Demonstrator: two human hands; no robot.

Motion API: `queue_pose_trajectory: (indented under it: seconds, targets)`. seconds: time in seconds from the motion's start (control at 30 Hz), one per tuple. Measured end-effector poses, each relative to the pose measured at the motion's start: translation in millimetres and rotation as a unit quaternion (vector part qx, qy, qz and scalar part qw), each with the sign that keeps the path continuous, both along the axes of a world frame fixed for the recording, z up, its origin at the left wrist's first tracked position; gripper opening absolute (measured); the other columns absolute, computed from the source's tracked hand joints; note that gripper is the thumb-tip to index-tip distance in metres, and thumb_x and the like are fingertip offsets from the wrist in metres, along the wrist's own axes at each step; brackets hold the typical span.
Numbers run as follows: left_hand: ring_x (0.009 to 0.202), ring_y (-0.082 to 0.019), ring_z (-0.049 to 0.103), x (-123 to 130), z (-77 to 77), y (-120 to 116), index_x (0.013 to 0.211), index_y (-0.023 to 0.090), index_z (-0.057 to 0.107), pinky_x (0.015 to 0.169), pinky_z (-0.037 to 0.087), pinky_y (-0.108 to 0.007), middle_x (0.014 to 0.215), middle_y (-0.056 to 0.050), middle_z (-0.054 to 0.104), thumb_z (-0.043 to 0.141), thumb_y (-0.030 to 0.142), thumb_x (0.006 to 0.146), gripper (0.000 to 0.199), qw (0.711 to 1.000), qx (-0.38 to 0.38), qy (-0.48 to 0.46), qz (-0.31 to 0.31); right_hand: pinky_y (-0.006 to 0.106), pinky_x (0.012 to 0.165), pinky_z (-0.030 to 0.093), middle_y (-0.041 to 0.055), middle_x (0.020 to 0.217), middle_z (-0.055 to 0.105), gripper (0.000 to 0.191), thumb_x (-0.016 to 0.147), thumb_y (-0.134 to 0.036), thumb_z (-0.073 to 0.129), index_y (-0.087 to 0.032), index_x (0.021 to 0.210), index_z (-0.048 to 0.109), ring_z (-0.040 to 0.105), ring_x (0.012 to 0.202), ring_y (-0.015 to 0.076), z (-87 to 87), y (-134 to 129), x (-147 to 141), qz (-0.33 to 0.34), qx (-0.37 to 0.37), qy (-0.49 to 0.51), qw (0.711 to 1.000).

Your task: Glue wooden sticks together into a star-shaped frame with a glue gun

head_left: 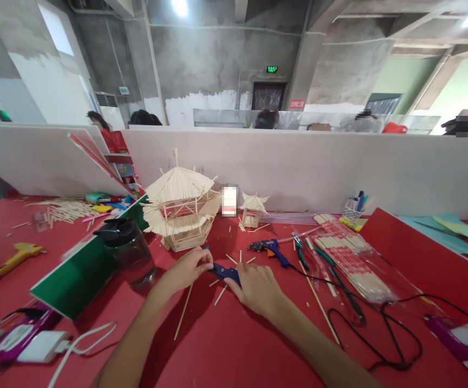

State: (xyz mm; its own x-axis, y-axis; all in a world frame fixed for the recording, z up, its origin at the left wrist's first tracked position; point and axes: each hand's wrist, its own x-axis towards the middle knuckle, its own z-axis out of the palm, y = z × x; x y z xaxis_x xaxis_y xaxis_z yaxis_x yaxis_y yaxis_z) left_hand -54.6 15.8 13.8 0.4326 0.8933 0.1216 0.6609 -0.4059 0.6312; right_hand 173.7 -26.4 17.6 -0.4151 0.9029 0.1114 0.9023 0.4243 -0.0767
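Observation:
My right hand (256, 285) is closed around a blue-handled cutting tool that looks like pliers (226, 273), its head pointing left. At that head, my left hand (193, 267) has its thumb and fingers pinched together; what lies between them is too small to make out. A thin wooden stick (183, 312) slants down from beneath my left hand, and I cannot tell whether it is held. Short cut stick pieces (220, 295) lie around the tool. Behind my hands stands a large pavilion model of wooden sticks (179, 207), with a small one (253, 210) to its right.
A blue glue gun (268, 247) with a black cord lies right of my hands, near green-handled pliers (301, 253) and bagged sticks (350, 258). On the left are a dark water bottle (131, 253), a green board (80, 269), a yellow glue gun (18, 258) and a purple power strip (19, 334).

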Motion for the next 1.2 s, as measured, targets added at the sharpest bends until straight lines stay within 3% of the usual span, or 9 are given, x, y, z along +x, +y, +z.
queue_pose_trajectory:
  seconds: [0.37,0.5,0.6,0.73,0.93,1.1,1.2]
  targets:
    - [0.084,-0.019,0.051,25,15.2,-14,0.086,0.021,0.053,0.081,0.043,-0.030,0.092,-0.002,0.053,0.041,0.041,0.100,0.027,0.997,0.025,-0.067,-0.021,0.032,0.068,0.044,0.0149,0.096,0.074,0.041,0.102,-0.047,0.039,-0.015,0.102,0.064,0.071,0.085,0.0302,3.9,-16,26,-0.038,-0.020,0.013,0.999]
    - [0.085,-0.019,0.052,21,20.3,-10,0.086,0.021,0.052,0.083,0.042,-0.030,0.088,-0.001,0.055,0.042,0.039,0.099,0.025,0.992,0.041,-0.119,0.003,0.031,0.066,0.043,0.0134,0.093,0.075,0.041,0.102,-0.048,0.039,-0.016,0.099,0.064,0.072,0.084,0.0293,6.1,-15,36,-0.046,-0.025,0.028,0.998]
    - [0.078,-0.017,0.053,15,18.9,-7,0.084,0.021,0.052,0.076,0.043,-0.029,0.081,0.001,0.057,0.044,0.037,0.097,0.022,0.994,0.006,-0.113,0.012,0.031,0.067,0.044,0.0136,0.093,0.075,0.042,0.102,-0.049,0.038,-0.016,0.099,0.064,0.072,0.086,0.0299,9.6,-8,48,-0.067,-0.028,0.024,0.997]
    - [0.072,-0.017,0.055,16,11.0,-6,0.081,0.021,0.053,0.068,0.043,-0.028,0.076,0.002,0.059,0.048,0.036,0.093,0.021,0.998,-0.005,-0.056,0.034,0.034,0.069,0.046,0.0155,0.094,0.075,0.047,0.103,-0.052,0.035,-0.015,0.105,0.064,0.073,0.089,0.0314,12.2,-5,71,-0.127,-0.024,0.002,0.992]
    - [0.090,-0.022,0.064,21,-15.4,3,0.095,0.021,0.057,0.081,0.047,-0.034,0.094,-0.005,0.068,0.045,0.028,0.094,0.014,0.996,0.040,0.009,0.083,0.040,0.077,0.051,0.0234,0.104,0.072,0.042,0.101,-0.041,0.041,-0.008,0.108,0.066,0.070,0.099,0.0346,-0.8,-18,99,-0.211,-0.038,-0.094,0.972]
    - [0.099,-0.024,0.060,26,-31.8,6,0.099,0.021,0.059,0.091,0.044,-0.038,0.101,-0.008,0.063,0.039,0.023,0.097,0.021,0.994,0.075,0.039,0.074,0.041,0.079,0.051,0.0290,0.109,0.068,0.046,0.101,-0.039,0.040,-0.001,0.115,0.064,0.066,0.103,0.0364,-18.2,-23,107,-0.245,-0.022,-0.120,0.962]
    - [0.096,-0.022,0.060,30,-34.3,6,0.098,0.021,0.060,0.087,0.044,-0.034,0.099,-0.006,0.064,0.046,0.023,0.095,0.015,0.994,0.075,0.050,0.061,0.043,0.082,0.051,0.0295,0.111,0.066,0.048,0.097,-0.040,0.048,0.001,0.117,0.062,0.063,0.107,0.0380,-21.8,-23,106,-0.253,-0.043,-0.114,0.960]
